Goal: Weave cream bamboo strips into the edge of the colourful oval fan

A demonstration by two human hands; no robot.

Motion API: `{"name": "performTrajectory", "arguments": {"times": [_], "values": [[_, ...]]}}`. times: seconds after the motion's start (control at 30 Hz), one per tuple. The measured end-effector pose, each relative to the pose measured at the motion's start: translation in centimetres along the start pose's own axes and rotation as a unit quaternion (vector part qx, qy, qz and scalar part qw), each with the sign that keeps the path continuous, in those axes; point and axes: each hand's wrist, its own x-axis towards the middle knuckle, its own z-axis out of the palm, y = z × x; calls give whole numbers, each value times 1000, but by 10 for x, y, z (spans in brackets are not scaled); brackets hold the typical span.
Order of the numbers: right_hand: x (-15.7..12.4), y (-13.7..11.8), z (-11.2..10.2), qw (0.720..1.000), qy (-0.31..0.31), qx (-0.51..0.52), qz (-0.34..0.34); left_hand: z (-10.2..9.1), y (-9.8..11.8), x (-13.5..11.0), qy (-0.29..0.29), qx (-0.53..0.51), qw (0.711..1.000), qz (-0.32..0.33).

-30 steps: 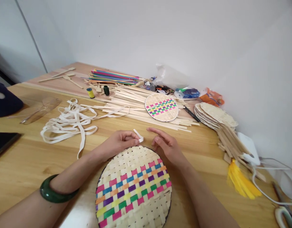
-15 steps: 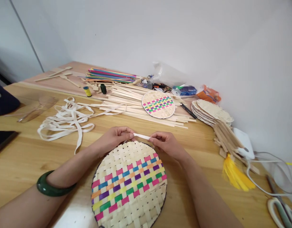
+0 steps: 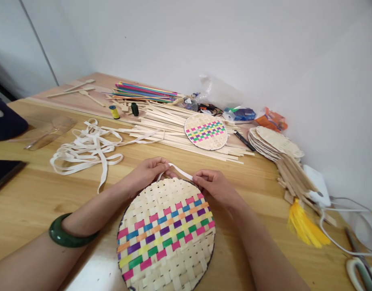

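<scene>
A round woven disc [image 3: 173, 242] with bands of pink, blue, orange, purple, yellow and green lies below my hands, dark along its edge. Over its far edge, a white fabric tape [image 3: 181, 171] bows upward between my two hands. My left hand [image 3: 154, 169] pinches the tape at the disc's top left, and a short end hangs down by the fingers. My right hand [image 3: 214, 184] grips the tape's other part at the disc's upper right edge. The fingertips partly hide the tape on both sides.
Loose white tape [image 3: 89, 149] lies heaped at left. Behind are pale strips [image 3: 161, 121], a smaller woven disc [image 3: 206, 131], a yellow spool [image 3: 114, 112] and a dark spool [image 3: 134, 109]. At right are stacked discs [image 3: 273, 141], a yellow tassel [image 3: 307, 224] and scissors [image 3: 360, 270].
The tape between my hands has gone from nearly straight to a slack upward bow. My left hand has risen slightly, and the view has shifted a little.
</scene>
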Motion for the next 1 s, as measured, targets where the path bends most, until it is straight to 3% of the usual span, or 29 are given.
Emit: {"name": "performTrajectory", "arguments": {"times": [0.33, 0.53, 0.63, 0.73, 0.83, 1.0], "values": [[-7, -6, 7, 999, -15, 39, 0, 2, 2, -1, 9, 27, 1000, 12], [-7, -4, 7, 999, -36, 27, 10, -6, 5, -1, 21, 107, 991, 75], [-6, -3, 7, 999, -36, 26, 12, -17, 11, -1, 39, 171, 978, 114], [-6, -5, 8, 999, -28, 28, 13, -30, 20, -2, 45, 289, 940, 178], [-6, -6, 9, 1000, -13, 20, 16, -43, 29, -4, 8, 371, 904, 210], [-5, -5, 9, 1000, 8, 5, 9, -54, 34, -6, -85, 407, 887, 201]]}}
